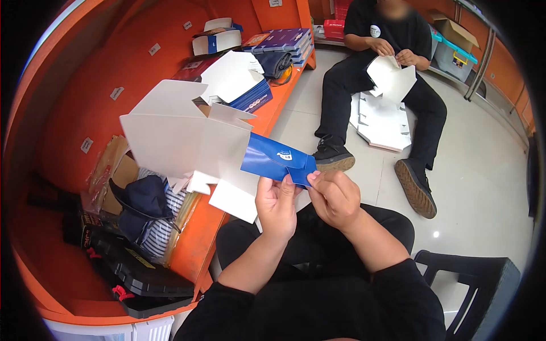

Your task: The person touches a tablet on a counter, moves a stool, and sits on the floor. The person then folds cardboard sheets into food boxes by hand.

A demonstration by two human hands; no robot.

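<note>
Head view, carton (182, 142), orange shelf (196, 241), tiled floor (372, 179)

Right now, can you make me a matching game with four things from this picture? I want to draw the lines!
Things:
1. Carton
2. Hard case
3. Plastic bin
4. Flat white cardboard

Clues:
A. Has a turquoise lid
B. On the floor, between another person's legs
C. Held by the left hand and right hand
D. Black, with red latches

Right pairs: 1-C, 2-D, 3-A, 4-B
</note>
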